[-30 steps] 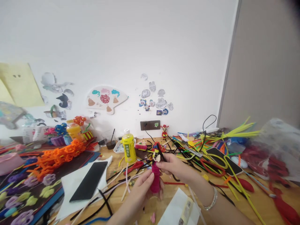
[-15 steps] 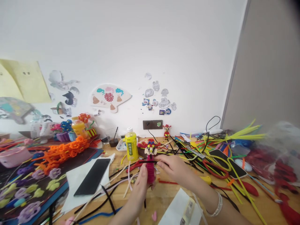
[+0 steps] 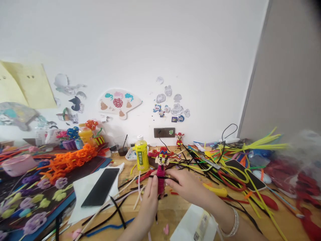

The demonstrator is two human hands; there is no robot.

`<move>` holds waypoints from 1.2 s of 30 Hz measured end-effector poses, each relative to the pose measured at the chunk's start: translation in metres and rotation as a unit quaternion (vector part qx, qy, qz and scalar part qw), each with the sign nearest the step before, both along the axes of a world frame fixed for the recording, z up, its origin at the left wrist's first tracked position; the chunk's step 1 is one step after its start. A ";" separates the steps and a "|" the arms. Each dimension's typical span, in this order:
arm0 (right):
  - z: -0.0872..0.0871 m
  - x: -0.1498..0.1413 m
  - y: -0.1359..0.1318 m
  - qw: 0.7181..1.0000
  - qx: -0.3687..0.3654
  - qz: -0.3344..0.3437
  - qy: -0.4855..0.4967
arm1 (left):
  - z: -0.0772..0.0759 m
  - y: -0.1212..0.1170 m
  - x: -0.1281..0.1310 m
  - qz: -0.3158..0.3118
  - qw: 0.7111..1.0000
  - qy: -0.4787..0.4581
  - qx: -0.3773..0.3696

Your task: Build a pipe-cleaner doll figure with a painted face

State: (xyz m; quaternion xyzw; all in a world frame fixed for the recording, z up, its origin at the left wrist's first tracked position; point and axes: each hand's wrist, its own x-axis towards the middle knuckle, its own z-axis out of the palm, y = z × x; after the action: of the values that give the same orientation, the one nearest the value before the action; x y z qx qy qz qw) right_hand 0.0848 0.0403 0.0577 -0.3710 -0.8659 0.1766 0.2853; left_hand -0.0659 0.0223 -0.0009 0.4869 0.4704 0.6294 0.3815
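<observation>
A small pipe-cleaner doll (image 3: pixel 161 174) stands upright above the table, with a magenta body, a pale face and a red and dark headdress. My left hand (image 3: pixel 150 201) grips it around the lower body from below. A black pipe cleaner (image 3: pixel 164 177) lies across the doll's middle. My right hand (image 3: pixel 184 189) pinches this pipe cleaner at the right of the doll, its fingers close to the magenta body. A silver bangle (image 3: pixel 234 222) circles my right wrist.
A yellow bottle (image 3: pixel 141 154) stands behind the doll. To the left lie a black phone (image 3: pixel 100 187) on white paper and an orange pipe-cleaner chain (image 3: pixel 70 160). Loose pipe cleaners, another phone (image 3: pixel 244 174) and a bag of red pieces (image 3: pixel 293 167) fill the right.
The doll has swung from tilted to upright, and the black pipe cleaner now lies across its middle. The whole view has shifted slightly to the left.
</observation>
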 end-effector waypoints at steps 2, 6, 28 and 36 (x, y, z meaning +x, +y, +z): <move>-0.002 -0.004 -0.002 0.996 -0.056 0.023 0.070 | 0.007 -0.003 0.003 0.017 1.000 -0.002 -0.002; -0.007 -0.013 -0.004 0.971 -0.138 0.065 0.182 | 0.016 -0.006 0.007 0.023 1.000 -0.003 -0.018; -0.013 -0.022 0.003 0.860 -0.355 0.055 0.364 | 0.028 -0.007 0.012 -0.049 0.995 -0.080 0.020; -0.013 -0.023 0.003 0.863 -0.362 0.022 0.351 | 0.021 0.000 0.004 -0.018 0.998 -0.050 0.024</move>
State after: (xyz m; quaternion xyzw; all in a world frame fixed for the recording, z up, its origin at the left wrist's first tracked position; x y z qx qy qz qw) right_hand 0.0621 0.0428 0.0443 -0.3426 -0.5919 0.6023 0.4117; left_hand -0.0623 0.0220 0.0197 0.4720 0.4269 0.6569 0.4043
